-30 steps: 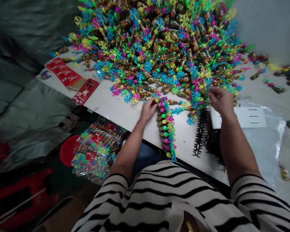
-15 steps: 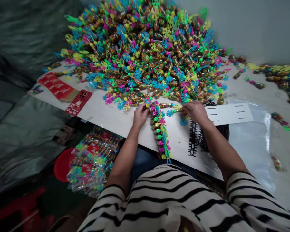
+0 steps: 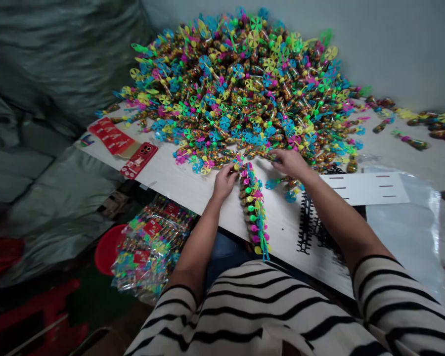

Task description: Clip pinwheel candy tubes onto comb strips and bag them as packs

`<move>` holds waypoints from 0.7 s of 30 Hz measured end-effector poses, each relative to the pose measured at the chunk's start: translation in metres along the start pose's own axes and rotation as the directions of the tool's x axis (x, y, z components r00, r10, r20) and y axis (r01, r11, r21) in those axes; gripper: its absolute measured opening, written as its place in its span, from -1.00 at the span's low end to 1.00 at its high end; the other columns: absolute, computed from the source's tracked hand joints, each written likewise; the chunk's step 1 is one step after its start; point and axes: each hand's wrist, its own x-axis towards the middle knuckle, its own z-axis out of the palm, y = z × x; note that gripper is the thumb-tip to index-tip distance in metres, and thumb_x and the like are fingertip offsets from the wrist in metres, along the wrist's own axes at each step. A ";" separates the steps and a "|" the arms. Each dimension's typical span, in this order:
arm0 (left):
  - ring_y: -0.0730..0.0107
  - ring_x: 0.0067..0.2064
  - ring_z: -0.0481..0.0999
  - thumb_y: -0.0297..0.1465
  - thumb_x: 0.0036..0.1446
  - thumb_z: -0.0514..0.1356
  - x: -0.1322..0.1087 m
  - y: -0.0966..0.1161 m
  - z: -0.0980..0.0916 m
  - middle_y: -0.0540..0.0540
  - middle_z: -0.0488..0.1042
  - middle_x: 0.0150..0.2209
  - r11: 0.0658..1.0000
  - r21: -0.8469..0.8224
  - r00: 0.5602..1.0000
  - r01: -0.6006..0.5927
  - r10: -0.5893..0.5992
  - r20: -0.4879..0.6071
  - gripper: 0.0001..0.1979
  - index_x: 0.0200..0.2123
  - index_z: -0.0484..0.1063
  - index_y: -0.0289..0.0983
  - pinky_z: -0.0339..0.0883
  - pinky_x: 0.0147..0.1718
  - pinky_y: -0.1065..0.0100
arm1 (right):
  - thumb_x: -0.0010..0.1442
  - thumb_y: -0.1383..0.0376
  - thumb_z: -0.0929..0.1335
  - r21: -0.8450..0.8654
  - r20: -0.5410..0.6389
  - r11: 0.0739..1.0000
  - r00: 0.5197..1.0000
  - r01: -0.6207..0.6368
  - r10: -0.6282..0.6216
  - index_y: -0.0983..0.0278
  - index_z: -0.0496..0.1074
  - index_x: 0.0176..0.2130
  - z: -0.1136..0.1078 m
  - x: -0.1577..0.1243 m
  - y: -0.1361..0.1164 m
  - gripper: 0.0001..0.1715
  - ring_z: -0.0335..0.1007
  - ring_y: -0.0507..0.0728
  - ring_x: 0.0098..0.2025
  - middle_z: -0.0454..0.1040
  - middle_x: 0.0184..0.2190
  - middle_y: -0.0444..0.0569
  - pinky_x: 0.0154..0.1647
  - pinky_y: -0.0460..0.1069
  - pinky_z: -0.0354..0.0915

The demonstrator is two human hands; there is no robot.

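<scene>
My left hand [image 3: 225, 182] pinches a small candy-filled bottle with a yellow top [image 3: 236, 168] at the far end of a row. The row of candy-filled toy bottles [image 3: 257, 217] runs down to the table's front edge, its pink, green, yellow and blue tops side by side. At the near edge of the pile, my right hand [image 3: 291, 164] has its fingers closed around a candy-filled bottle [image 3: 266, 160], mostly covered by the fingertips. Loose bottles with blue fan tops [image 3: 289, 197] lie just below that hand. Above both hands rises a large heap of the same bottles [image 3: 241, 89].
Black toothed plastic strips [image 3: 304, 222] and a slotted white card [image 3: 367, 189] lie under and beside my right forearm, with clear plastic bags [image 3: 400, 237] farther right. A red phone [image 3: 139, 160] and red printed cards [image 3: 111, 136] sit left. Packed bags [image 3: 148, 247] are below the table, by a red basin [image 3: 109, 249].
My right hand has moved left and away from me, to the pile's near edge. My left hand stays at the row's far end. The whole view has shifted slightly.
</scene>
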 end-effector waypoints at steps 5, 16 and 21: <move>0.27 -0.07 0.51 -0.41 0.11 0.15 0.005 0.001 0.002 -0.16 0.54 -0.11 0.999 0.044 0.998 -0.030 0.028 0.058 -0.70 -0.06 0.49 -0.28 0.39 -0.03 0.25 | 0.05 0.23 0.37 0.722 0.362 0.572 0.917 -0.389 0.165 0.31 0.54 -0.26 -0.003 -0.005 0.002 -0.75 0.29 0.01 -0.49 0.51 -0.44 -0.06 -0.45 -0.08 0.23; 0.21 -0.03 0.51 -0.37 0.14 0.15 0.008 0.000 0.003 -0.18 0.54 -0.06 0.999 0.016 0.994 0.033 -0.034 0.100 -0.67 -0.02 0.49 -0.28 0.36 0.03 0.20 | -0.05 0.04 0.46 0.850 0.162 0.509 0.987 -0.136 -0.007 0.29 0.43 -0.39 0.042 0.005 -0.013 -0.62 0.03 -0.04 -0.56 0.19 -0.62 -0.24 -0.50 -0.09 0.03; 0.19 0.01 0.50 -0.38 0.16 0.13 0.006 0.007 -0.001 -0.19 0.55 -0.05 0.999 0.047 0.982 -0.009 0.000 0.190 -0.68 -0.03 0.50 -0.29 0.34 0.06 0.18 | 0.11 -0.04 0.36 0.646 -0.142 0.708 0.956 0.286 -0.256 0.28 0.47 -0.45 0.057 0.011 -0.017 -0.57 0.22 0.10 -0.31 0.34 -0.47 -0.09 -0.21 0.01 0.19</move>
